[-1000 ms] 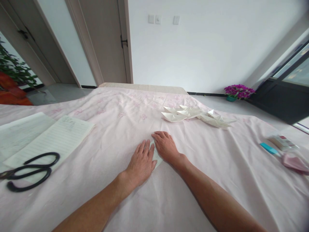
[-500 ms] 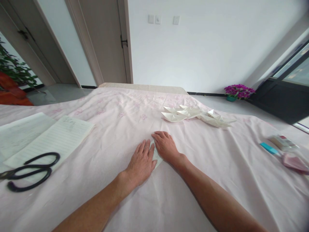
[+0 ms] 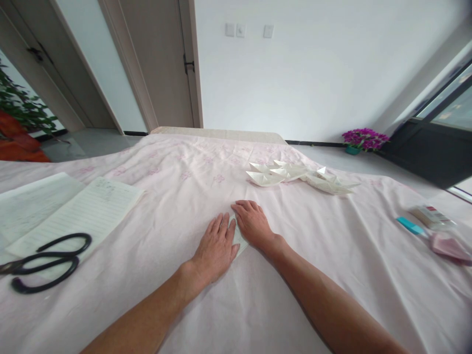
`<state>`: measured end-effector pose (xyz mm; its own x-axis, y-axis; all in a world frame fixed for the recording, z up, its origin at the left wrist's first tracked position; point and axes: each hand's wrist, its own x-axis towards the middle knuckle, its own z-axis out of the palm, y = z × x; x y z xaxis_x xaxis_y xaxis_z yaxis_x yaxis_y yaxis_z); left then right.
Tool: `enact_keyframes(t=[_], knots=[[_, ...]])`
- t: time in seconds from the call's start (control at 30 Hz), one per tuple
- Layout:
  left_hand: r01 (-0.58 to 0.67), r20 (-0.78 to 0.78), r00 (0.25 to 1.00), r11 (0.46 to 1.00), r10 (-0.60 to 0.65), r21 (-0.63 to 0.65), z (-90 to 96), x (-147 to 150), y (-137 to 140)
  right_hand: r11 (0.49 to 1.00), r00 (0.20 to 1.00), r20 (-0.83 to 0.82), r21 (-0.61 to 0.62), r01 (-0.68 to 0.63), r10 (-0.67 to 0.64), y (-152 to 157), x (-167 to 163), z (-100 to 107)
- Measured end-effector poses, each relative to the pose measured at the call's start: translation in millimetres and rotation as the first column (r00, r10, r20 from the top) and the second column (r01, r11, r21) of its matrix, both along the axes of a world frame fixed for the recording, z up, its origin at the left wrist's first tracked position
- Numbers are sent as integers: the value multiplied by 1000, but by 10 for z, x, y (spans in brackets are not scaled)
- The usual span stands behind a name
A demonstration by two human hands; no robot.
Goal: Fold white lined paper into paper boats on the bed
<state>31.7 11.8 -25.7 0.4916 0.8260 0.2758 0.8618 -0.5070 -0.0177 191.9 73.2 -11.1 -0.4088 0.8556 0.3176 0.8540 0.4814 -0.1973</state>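
Note:
A small piece of folded paper lies flat on the cloth, mostly covered by both hands. My left hand rests palm down on its left side, fingers stretched forward. Over its right and far edge lies my right hand, also flat, with its fingers pointing away and to the left. Between the hands only a narrow pale strip of the paper shows. Beyond them, to the right, stands a group of several folded white paper boats.
Black-handled scissors lie partly over a lined notebook on the left. At the right are a blue object, a clear-wrapped packet and a pink item. A wrinkled pink floral cloth covers the surface.

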Motion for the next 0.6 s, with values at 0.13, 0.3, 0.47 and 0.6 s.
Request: enact_keyframes(t=[0.13,0.3,0.47,0.6], knots=[[4,4,1000,1000,-4,16,-24,-7,7,1000,1000,4,3,-7,7,3,2,-2],[40,-7,999,999,-40,0,-33,-23,22,1000,1000,14,4,2,-2,8,-4,2],[93,-47,994,994,-95,-51,28,-53,72,1000,1000,21,-5,4,-4,-2,-3,22],[166,-82,981,978,-177,-123,156,-148,121,1000,1000,7,-6,0,0,-5,4,30]])
